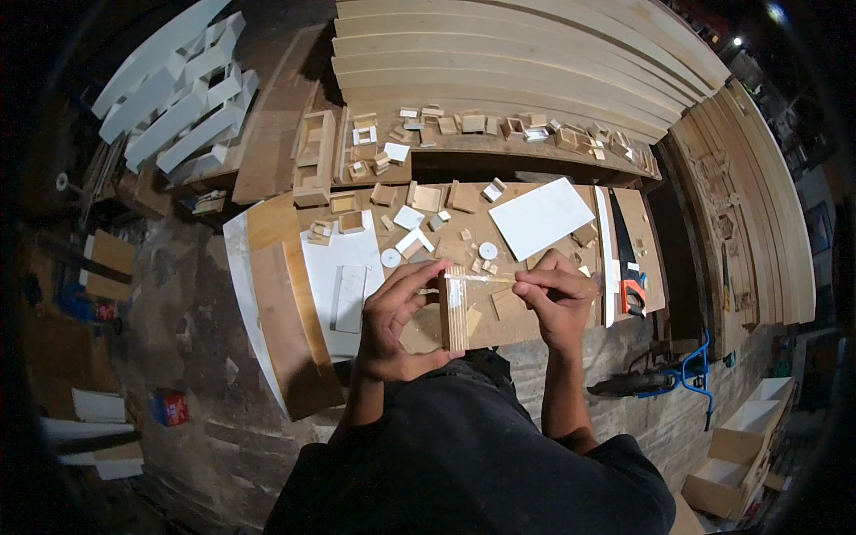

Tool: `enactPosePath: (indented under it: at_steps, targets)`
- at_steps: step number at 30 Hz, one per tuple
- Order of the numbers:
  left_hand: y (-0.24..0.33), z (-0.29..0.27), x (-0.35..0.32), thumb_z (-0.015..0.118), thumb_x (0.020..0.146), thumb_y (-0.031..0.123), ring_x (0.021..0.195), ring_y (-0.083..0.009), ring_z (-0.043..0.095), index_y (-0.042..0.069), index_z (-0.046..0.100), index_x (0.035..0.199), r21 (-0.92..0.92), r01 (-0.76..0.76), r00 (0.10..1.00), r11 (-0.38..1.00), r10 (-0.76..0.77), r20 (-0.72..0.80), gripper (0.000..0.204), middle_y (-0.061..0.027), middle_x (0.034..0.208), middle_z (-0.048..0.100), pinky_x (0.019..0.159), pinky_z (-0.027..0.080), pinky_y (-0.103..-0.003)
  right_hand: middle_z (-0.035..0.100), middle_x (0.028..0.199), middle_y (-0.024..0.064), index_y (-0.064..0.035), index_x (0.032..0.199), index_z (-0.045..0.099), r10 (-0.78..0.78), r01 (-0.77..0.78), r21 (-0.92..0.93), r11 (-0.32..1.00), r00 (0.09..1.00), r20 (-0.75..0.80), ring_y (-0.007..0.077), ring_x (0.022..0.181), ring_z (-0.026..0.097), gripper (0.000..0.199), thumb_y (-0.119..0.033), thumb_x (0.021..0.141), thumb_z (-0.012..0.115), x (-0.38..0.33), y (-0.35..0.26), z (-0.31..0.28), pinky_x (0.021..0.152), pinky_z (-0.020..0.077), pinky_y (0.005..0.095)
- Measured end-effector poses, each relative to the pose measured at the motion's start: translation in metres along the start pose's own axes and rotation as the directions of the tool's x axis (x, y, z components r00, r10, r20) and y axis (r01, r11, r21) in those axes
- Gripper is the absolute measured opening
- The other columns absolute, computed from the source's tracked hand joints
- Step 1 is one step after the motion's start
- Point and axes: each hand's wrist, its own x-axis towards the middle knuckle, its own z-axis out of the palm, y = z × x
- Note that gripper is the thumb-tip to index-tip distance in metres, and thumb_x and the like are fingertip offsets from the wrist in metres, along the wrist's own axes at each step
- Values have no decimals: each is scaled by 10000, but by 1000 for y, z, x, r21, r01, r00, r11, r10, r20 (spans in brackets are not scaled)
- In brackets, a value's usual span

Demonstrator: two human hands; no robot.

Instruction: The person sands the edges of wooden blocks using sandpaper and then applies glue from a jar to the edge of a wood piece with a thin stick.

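My left hand (397, 321) grips a small upright plywood block (455, 310) by its left side, over the near edge of a low wooden work board (276, 267). My right hand (557, 299) pinches the end of a thin pale strip (481, 279) that lies across the top of the block. Both hands are close together, just above my lap.
Small wood offcuts, little open wooden boxes, two white discs (488, 251) and a white rectangular sheet (541, 217) litter the board. Long curved planks (508, 53) are stacked behind. White frames (178, 98) stand far left, an orange-handled tool (635, 294) and a blue-handled tool (687, 374) at right.
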Motion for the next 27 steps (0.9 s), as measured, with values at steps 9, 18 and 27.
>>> enactPosePath:
  at_steps: [9,18,27]
  targets:
    - [7,2,-3,898,569,-7,1279,-273,561,-69,473,1439,42,43,999,998,-45,28,970,-184,1414,496,1063,521,-423,661,719,47,-18,895,804,-106,102,-57,993,991,-77,95,649,550,202,20,705,861,-4,4,1,558,378,229]
    - [4,5,-9,901,562,-16,1292,-295,554,-63,477,1437,-25,-18,1000,1000,18,14,973,-215,1414,499,1055,527,-444,682,727,66,-8,866,797,-176,175,-98,980,984,-8,108,643,568,178,36,703,855,-6,-3,1,545,388,236]
    - [3,11,-13,876,569,-16,1279,-298,561,-78,471,1436,-43,-53,999,998,53,5,959,-235,1410,498,1047,533,-451,665,719,56,7,868,790,-199,193,-89,977,978,-69,100,636,556,171,34,711,852,-12,-2,-6,539,369,219]
